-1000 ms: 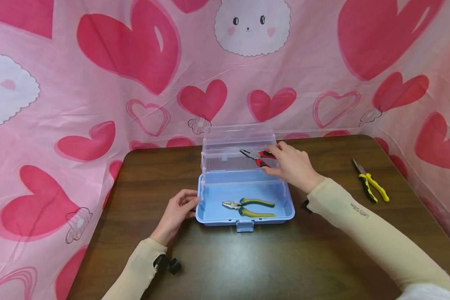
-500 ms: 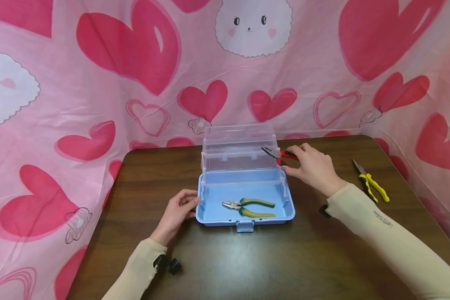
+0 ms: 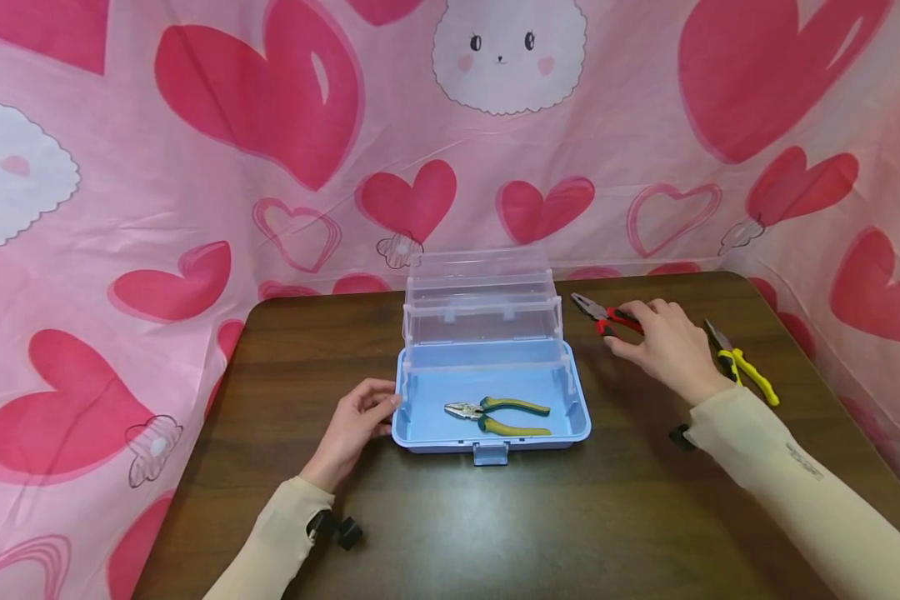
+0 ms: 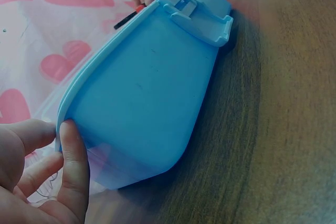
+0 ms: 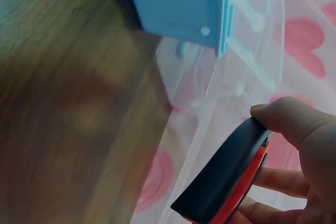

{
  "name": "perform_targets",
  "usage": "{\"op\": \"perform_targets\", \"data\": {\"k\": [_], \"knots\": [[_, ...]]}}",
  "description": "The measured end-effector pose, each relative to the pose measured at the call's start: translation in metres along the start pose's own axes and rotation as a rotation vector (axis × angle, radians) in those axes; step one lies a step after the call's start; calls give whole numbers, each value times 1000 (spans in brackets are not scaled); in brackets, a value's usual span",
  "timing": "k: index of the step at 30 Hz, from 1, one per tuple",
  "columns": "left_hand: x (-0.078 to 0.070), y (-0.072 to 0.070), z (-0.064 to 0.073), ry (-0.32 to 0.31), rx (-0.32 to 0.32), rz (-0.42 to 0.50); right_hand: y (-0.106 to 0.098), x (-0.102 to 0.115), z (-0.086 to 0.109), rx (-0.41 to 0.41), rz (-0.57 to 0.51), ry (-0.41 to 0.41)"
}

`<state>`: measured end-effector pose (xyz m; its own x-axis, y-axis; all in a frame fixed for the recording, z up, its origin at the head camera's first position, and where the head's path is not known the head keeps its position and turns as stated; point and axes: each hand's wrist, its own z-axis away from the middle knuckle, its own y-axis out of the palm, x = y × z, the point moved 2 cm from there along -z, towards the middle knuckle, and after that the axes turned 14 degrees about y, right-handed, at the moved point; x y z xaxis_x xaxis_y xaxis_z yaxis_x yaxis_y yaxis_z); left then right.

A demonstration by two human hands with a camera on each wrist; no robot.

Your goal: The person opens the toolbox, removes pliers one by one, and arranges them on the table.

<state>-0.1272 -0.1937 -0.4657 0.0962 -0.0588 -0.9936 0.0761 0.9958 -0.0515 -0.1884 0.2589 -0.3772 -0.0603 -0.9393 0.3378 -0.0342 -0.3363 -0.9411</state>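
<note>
My left hand [image 3: 354, 429] pinches the left rim of an open blue toolbox [image 3: 431, 444]; in the left wrist view, thumb and fingers [image 4: 75, 166] lie on both sides of the edge. Inside the box lies a pair of green-and-yellow combination pliers [image 3: 483, 408], handles spread. Right of the box, my right hand [image 3: 671, 346] grips red-and-black pliers [image 3: 602, 314] by the handles, jaws pointing left and away from me. In the right wrist view one dark handle [image 5: 220, 174] shows between thumb and fingers.
The box's clear lid and tray [image 3: 483, 321] stand raised at the back. Yellow-and-black long-nose pliers [image 3: 730, 350] lie on the brown table [image 3: 450, 533] at the right, close to my right hand. A pink heart-patterned cloth [image 3: 450, 133] hangs behind and at the sides.
My right hand has carried the red-and-black pliers rightward, from over the lid to the table area beside the box. My left hand has stayed on the rim.
</note>
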Motion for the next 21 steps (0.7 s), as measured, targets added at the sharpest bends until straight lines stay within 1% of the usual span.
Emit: {"op": "perform_targets", "data": {"k": [4, 11, 15, 21], "knots": [[0, 0, 0, 0, 1, 4, 2, -14, 2, 3, -1, 35], [0, 0, 0, 3, 2, 8, 9, -43, 3, -6, 27, 91], [0, 0, 1, -3, 6, 3, 13, -58, 5, 31, 34, 129], [-1, 0, 1, 2, 8, 6, 19, -80, 5, 110, 43, 219]]}}
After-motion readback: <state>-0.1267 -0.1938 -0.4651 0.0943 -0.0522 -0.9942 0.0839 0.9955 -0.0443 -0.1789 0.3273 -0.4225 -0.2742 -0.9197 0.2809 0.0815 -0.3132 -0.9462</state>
